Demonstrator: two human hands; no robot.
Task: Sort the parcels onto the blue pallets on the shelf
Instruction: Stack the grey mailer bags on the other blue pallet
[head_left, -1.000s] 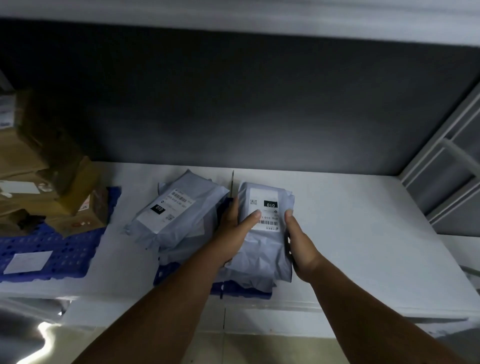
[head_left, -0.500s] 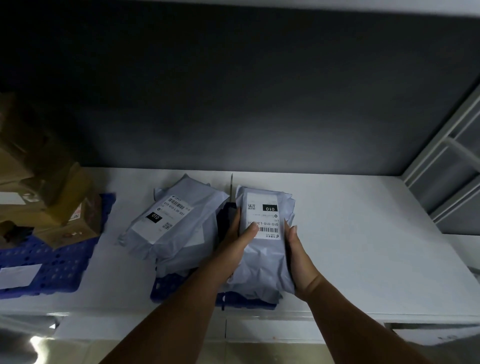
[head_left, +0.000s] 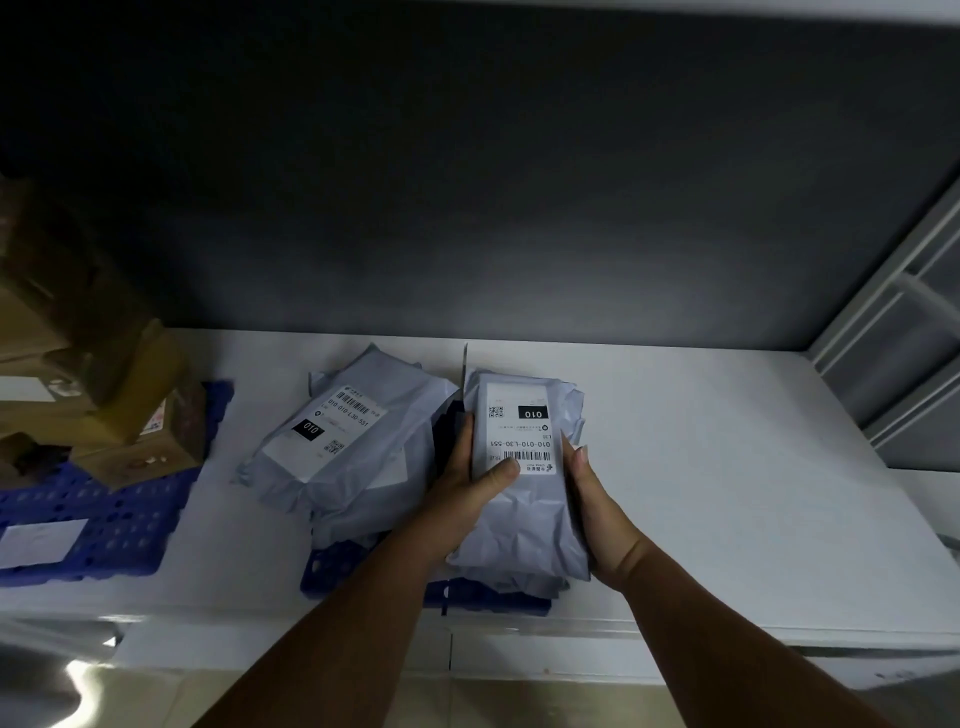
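Both hands clasp a crinkled grey plastic mailer parcel (head_left: 519, 499) by its long edges, left grip (head_left: 467, 493) with thumb curled over the white label, right grip (head_left: 597, 509) along the right side; it sits on the perforated blue plastic pallet (head_left: 337, 569) on the smooth white shelf (head_left: 727, 493); similar wrinkled grey mailers (head_left: 353, 447) lie just left.

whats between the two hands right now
A grey parcel with a white label reading 010, seen in the head view. The left hand grips its left edge, the right hand its right edge, above the blue pallet.

Parcels (head_left: 358, 447) on pallet (head_left: 332, 571), boxes (head_left: 130, 415) left.
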